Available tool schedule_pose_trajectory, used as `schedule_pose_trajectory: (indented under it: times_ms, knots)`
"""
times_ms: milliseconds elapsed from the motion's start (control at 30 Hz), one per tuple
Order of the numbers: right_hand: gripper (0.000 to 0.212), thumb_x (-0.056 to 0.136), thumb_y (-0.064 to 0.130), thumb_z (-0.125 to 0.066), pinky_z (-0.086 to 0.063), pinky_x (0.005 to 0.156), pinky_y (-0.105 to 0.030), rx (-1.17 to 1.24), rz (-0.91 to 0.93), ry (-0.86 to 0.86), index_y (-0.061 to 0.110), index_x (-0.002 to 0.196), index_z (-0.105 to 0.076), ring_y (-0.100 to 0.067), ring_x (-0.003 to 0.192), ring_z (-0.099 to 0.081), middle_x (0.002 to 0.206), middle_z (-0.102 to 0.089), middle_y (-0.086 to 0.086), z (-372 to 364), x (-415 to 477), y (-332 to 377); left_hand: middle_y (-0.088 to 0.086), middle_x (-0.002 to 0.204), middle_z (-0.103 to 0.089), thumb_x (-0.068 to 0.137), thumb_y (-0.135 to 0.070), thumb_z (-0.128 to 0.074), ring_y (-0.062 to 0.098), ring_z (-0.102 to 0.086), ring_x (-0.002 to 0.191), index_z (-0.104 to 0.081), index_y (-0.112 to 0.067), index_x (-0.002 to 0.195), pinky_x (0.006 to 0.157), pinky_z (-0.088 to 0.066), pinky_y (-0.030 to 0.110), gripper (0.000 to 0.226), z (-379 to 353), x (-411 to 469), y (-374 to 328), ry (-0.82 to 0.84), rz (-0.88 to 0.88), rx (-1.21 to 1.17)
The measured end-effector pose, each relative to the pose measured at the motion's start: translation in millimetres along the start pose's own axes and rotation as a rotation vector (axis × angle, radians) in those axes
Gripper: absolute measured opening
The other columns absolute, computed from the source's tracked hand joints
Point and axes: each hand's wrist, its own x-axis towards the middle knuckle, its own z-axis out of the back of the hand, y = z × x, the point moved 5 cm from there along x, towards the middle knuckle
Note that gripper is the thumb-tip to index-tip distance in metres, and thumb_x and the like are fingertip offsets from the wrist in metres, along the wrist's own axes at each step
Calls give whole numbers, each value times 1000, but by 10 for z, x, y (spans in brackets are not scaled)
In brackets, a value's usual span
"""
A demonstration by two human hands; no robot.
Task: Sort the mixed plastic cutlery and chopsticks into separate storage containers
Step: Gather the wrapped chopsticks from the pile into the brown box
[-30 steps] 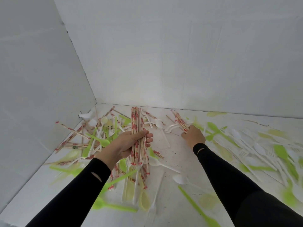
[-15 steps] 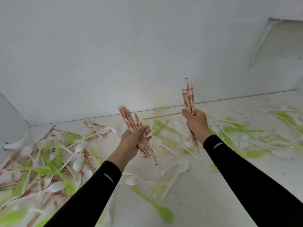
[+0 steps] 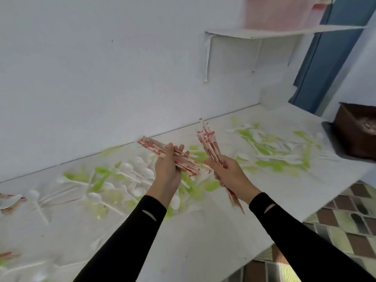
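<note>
My left hand grips a bundle of wooden chopsticks in red-printed wrappers, held nearly level above the white table. My right hand grips a second bundle of chopsticks, tilted steeply with its tips up and to the left. The two bundles almost meet between my hands. White plastic spoons and green plastic cutlery lie scattered over the table beneath and on both sides. A dark brown container stands at the table's right end.
A white wall runs along the back of the table, with a small white shelf fixed high up. A clear tub sits in the far corner. Tiled floor shows beyond the table's right edge. A blue panel rises at the right.
The view has swung right, bringing the brown container and the table's right edge into sight. Both hands carried their chopstick bundles rightward and closer together; the left bundle now lies nearly level.
</note>
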Motion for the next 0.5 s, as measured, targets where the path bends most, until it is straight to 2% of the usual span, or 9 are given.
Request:
schedule_pose_trajectory:
  times_ms: [100, 200, 333, 433, 500]
  knots:
    - [37, 95, 44, -60, -28, 49, -27, 62, 1, -169, 8, 96, -65, -9, 45, -32, 53, -35, 10, 571, -18, -76, 8, 91, -54, 103, -13, -50, 18, -70, 79, -48, -6, 104, 76, -60, 39, 7, -484, -2, 366, -22, -50, -43]
    - [30, 96, 45, -57, -31, 49, -27, 199, 18, -353, 18, 94, -68, -10, 47, -34, 56, -37, 9, 1118, -19, -114, 5, 81, -52, 103, -15, -48, 14, -61, 65, -45, -10, 102, 68, -58, 30, 6, -920, -69, 862, -2, -54, -64]
    - [29, 97, 44, -56, -41, 59, -23, 288, 52, -525, 18, 93, -67, -5, 57, -50, 55, -51, 17, 1671, -68, -163, 2, 73, -53, 103, -14, -49, 13, -58, 58, -47, -10, 95, 64, -57, 28, 9, -1545, -382, 1589, 112, 13, -51]
    - [33, 97, 40, -58, -52, 60, -29, 354, 47, -558, 9, 90, -65, -15, 65, -66, 66, -67, 4, 2043, -177, -254, 2, 65, -54, 101, -15, -53, 14, -57, 55, -52, -9, 84, 59, -55, 27, 19, -1911, -656, 2107, 236, 159, 74]
    - [33, 97, 39, -59, -48, 55, -25, 312, 38, -602, 10, 84, -64, -8, 55, -61, 57, -62, 9, 2375, -248, -302, 1, 63, -54, 99, -19, -58, 14, -54, 54, -53, -9, 80, 55, -53, 25, 22, -2118, -708, 2340, 298, 216, 127]
